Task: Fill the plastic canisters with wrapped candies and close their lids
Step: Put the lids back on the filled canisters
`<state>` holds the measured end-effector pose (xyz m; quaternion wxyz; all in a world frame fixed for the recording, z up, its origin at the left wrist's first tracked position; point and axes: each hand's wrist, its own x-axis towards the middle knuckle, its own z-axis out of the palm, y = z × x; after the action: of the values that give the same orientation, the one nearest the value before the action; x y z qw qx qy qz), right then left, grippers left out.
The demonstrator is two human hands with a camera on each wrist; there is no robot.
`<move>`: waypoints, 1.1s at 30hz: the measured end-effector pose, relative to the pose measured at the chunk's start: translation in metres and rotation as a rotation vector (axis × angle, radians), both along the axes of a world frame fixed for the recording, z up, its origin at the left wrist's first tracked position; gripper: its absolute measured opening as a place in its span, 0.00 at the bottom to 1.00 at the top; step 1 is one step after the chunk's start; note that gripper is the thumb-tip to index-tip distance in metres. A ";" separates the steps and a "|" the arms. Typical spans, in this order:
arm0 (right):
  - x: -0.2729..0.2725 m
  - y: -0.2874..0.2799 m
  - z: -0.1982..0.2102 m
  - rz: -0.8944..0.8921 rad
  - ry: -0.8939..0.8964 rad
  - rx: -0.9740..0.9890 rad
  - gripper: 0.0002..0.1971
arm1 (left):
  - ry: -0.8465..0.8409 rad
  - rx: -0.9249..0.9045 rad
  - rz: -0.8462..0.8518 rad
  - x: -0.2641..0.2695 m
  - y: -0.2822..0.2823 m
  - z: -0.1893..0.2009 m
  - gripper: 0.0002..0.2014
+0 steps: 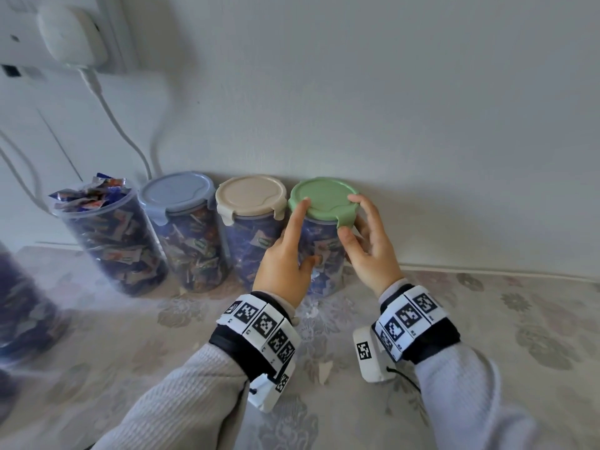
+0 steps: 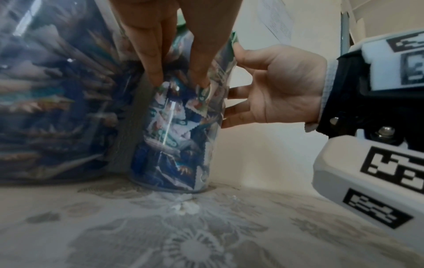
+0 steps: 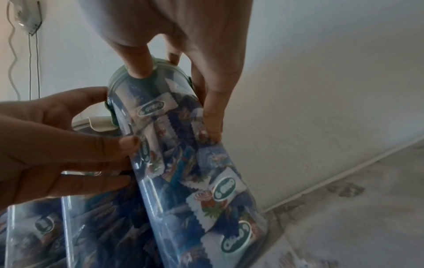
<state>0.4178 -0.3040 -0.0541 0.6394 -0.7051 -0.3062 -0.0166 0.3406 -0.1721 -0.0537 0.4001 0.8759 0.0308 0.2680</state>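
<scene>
Left hand (image 1: 285,251): index finger straight, tip pressing on the left edge of the green lid (image 1: 323,198); remaining fingers lie against the near wall of the green-lidded canister (image 2: 181,127), thumb at its side. Not a closed grip.

Right hand (image 1: 370,241): fingers curved round the canister's right side, index tip on the lid's right rim, thumb pressing just under the lid's near-right clip tab. Clamped on lid and canister together.

The canister stands upright on the surface (image 1: 487,336), rightmost in a row along the far wall, packed with wrapped candies (image 3: 215,197), mostly blue and white wrappers. Whether the left clip is latched cannot be told.

Just left, touching or nearly so: beige-lidded canister (image 1: 251,196), full, lid on. Next left: blue-lidded canister (image 1: 177,193), full, lid on. Leftmost in the row: open canister (image 1: 110,235), no lid, candies heaped above the rim.

Surface covering: pale cloth with a floral pattern. Small white scrap (image 1: 324,370) lies near, between the wrists. Far left on the wall: white plug (image 1: 73,37) with a cable hanging down behind the canisters. Both wrists carry bands with black-and-white markers.
</scene>
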 end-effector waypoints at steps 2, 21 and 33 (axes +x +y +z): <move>-0.002 -0.001 0.001 -0.002 0.008 -0.009 0.25 | 0.014 0.013 -0.022 -0.003 0.000 0.004 0.47; -0.179 0.134 0.031 0.086 -0.302 0.030 0.07 | -0.407 -0.150 0.422 -0.239 0.108 0.050 0.06; -0.272 0.301 0.017 0.646 0.093 0.006 0.20 | -0.191 -0.250 0.646 -0.331 0.249 0.022 0.36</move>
<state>0.1457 -0.0032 -0.0371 0.6269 -0.5695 -0.4845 0.2186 0.0093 0.0774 -0.0317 0.3997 0.7363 0.3012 0.4554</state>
